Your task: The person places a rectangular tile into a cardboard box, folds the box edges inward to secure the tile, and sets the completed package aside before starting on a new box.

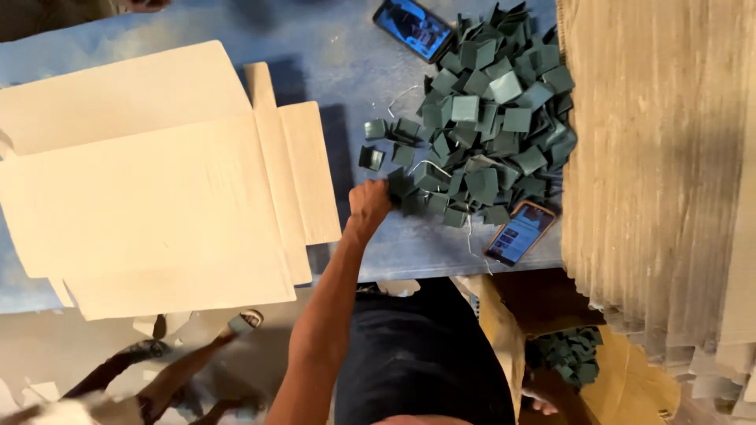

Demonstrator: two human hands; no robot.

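The left hand (370,201) was closed in a fist on pieces at the near edge of the heap of dark green square plastic clips (492,118), which looked mostly unpicked; the flat pale cardboard box blank (150,197) lay unfolded on the scuffed blue worktable (346,55), beside stacked corrugated sheets (654,142). The right hand (543,403) was low; I could not tell its fingers
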